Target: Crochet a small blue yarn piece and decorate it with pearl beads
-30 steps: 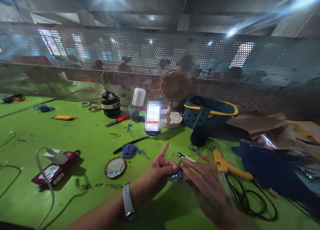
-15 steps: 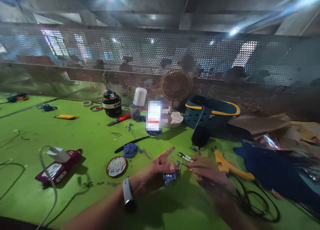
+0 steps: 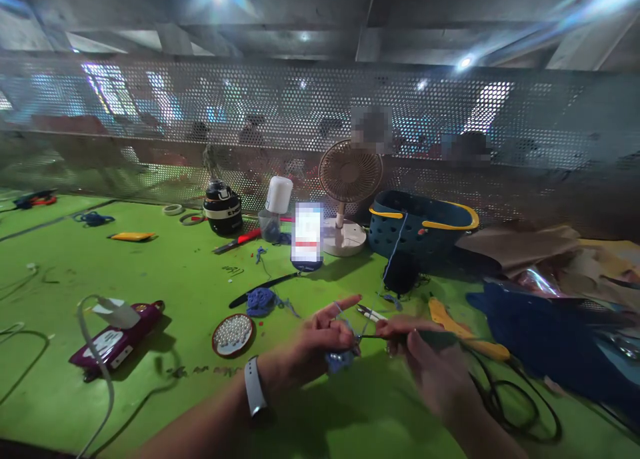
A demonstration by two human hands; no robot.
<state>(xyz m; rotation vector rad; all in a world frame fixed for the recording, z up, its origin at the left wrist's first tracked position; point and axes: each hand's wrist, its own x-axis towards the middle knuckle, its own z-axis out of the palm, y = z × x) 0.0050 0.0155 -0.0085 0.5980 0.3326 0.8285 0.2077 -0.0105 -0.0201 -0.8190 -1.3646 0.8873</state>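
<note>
My left hand [image 3: 320, 342] pinches a small blue crochet piece [image 3: 340, 360] low over the green table, forefinger stretched out with blue yarn looped over it. My right hand [image 3: 425, 362] is closed on a thin crochet hook [image 3: 373, 337] whose tip meets the piece. The yarn runs up to a dark yarn ball [image 3: 399, 272] in front of the basket. Small snips [image 3: 371, 312] lie just behind my hands. A white band sits on my left wrist.
A round dish of pearl beads [image 3: 233, 334], another blue crochet bit [image 3: 260, 302], a lit phone [image 3: 307, 236], a small fan [image 3: 350, 179], a navy basket [image 3: 420, 226], a yellow glue gun [image 3: 465, 336] with black cord, navy cloth [image 3: 550, 339] at right, a magenta case [image 3: 117, 336] at left.
My right hand took the hook and closed on it, bringing its tip to the crochet piece. The left hand stayed in place, yarn now over its forefinger.
</note>
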